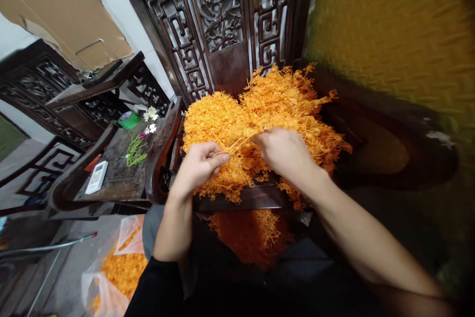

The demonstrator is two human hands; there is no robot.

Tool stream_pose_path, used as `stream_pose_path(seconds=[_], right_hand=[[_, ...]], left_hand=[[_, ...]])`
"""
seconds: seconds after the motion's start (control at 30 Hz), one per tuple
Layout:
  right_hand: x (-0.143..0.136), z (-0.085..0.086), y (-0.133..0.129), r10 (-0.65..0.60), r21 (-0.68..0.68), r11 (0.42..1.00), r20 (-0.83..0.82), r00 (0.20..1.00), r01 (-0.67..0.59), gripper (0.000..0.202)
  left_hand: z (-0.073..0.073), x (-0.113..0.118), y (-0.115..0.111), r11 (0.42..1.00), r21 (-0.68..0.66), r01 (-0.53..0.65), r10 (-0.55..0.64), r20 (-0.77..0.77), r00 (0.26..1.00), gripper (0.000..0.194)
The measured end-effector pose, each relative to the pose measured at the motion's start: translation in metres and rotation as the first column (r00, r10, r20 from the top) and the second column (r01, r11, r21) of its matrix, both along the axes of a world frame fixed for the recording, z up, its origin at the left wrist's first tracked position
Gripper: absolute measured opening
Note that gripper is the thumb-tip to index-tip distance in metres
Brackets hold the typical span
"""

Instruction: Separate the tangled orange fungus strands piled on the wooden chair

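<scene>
A thin orange plastic stem (243,142) stretches between my two hands, in front of a heaped mass of frilly orange plastic sprigs (289,94). My left hand (202,164) pinches one end of it between thumb and fingers. At the other end my right hand (280,151) is closed, a little blurred, with its fingertips on the stem. The heap covers the seat of a dark carved wooden chair (230,72), and some sprigs hang over its front edge. A denser yellow-orange cluster (211,119) makes up the heap's left side.
Left of the chair stands a small dark table (122,183) with a white remote control (97,177), a green tape roll (129,119), white flowers (150,114) and green stems (135,153). On the floor lies a plastic bag (106,290) of orange pieces. A yellow woven surface (393,35) fills the upper right.
</scene>
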State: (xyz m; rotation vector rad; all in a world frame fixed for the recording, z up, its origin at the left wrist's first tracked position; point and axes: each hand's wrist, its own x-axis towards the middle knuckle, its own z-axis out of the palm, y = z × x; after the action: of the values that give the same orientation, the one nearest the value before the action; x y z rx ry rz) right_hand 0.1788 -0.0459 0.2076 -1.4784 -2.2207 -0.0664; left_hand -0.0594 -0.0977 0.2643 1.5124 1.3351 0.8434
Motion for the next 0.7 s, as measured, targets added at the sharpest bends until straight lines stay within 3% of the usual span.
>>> stream_pose_path(seconds=[0.07, 0.13, 0.2, 0.23, 0.33, 0.4, 0.47, 0.6, 0.63, 0.7], right_hand=[[0.011, -0.01, 0.014, -0.005, -0.036, 0.999, -0.071, 0.997, 0.003, 0.032], [0.019, -0.017, 0.024, 0.12, -0.085, 0.988, -0.134, 0.984, -0.133, 0.032], [0.024, -0.016, 0.026, 0.234, -0.086, 0.965, -0.159, 0.959, -0.249, 0.031], [0.024, -0.011, 0.023, 0.239, -0.048, 0.967, -0.175, 0.955, -0.251, 0.03], [0.02, 0.016, 0.001, 0.132, 0.186, 0.98, -0.351, 0.927, -0.069, 0.027], [0.013, 0.034, -0.021, 0.103, 0.319, 0.945, -0.504, 0.858, 0.074, 0.024], [0.0, 0.043, -0.039, 0.167, 0.363, 0.93, -0.547, 0.821, 0.053, 0.023], [-0.03, 0.027, -0.048, 0.344, 0.245, 0.937, -0.538, 0.769, -0.248, 0.026], [-0.034, 0.02, -0.045, 0.346, 0.228, 0.938, -0.566, 0.748, -0.261, 0.022], [-0.032, 0.013, -0.037, 0.313, 0.289, 0.945, -0.656, 0.687, -0.154, 0.017]], left_hand=[[0.008, -0.011, -0.007, 0.999, 0.016, -0.034, 0.033, 0.043, 0.999, 0.033], [0.012, -0.017, -0.011, 0.993, 0.072, -0.093, 0.087, 0.082, 0.993, 0.032], [0.009, -0.015, -0.008, 0.983, 0.133, -0.127, 0.115, 0.097, 0.989, 0.031], [0.006, -0.011, -0.005, 0.978, 0.155, -0.139, 0.125, 0.096, 0.988, 0.03], [-0.007, 0.003, 0.008, 0.961, 0.205, -0.186, 0.169, 0.1, 0.981, 0.03], [-0.014, 0.012, 0.013, 0.952, 0.228, -0.205, 0.183, 0.112, 0.977, 0.029], [-0.019, 0.022, 0.012, 0.948, 0.254, -0.192, 0.172, 0.099, 0.98, 0.027], [-0.021, 0.036, 0.0, 0.925, 0.362, -0.114, 0.144, -0.058, 0.988, 0.016], [-0.021, 0.037, -0.002, 0.92, 0.38, -0.092, 0.142, -0.105, 0.984, 0.016], [-0.021, 0.034, -0.003, 0.925, 0.368, -0.097, 0.159, -0.143, 0.977, 0.019]])
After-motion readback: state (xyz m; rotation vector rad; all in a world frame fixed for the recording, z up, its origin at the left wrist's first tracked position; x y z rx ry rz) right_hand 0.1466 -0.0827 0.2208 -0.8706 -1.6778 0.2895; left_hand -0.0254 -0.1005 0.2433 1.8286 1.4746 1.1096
